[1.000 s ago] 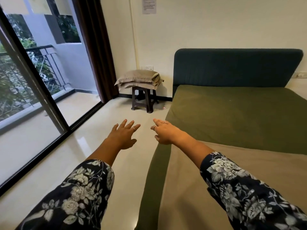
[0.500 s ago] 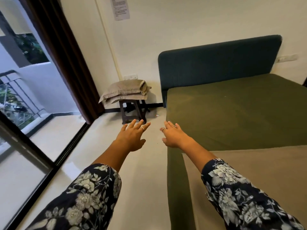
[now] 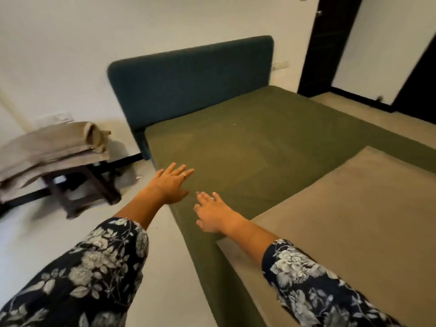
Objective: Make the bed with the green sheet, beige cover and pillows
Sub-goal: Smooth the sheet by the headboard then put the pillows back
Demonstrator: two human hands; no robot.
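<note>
green sheet (image 3: 236,147) already covers the bed, beige cover (image 3: 349,223) spread over its lower part. left hand (image 3: 171,184) and right hand (image 3: 213,214) hover flat, grip released, empty. pillows (image 3: 50,147) wait stacked on the stool (image 3: 80,185); fetching them looks next.

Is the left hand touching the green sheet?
Cannot tell. In the head view the left hand reaches open over the green sheet at the mattress edge, but no contact or gap shows plainly.
</note>
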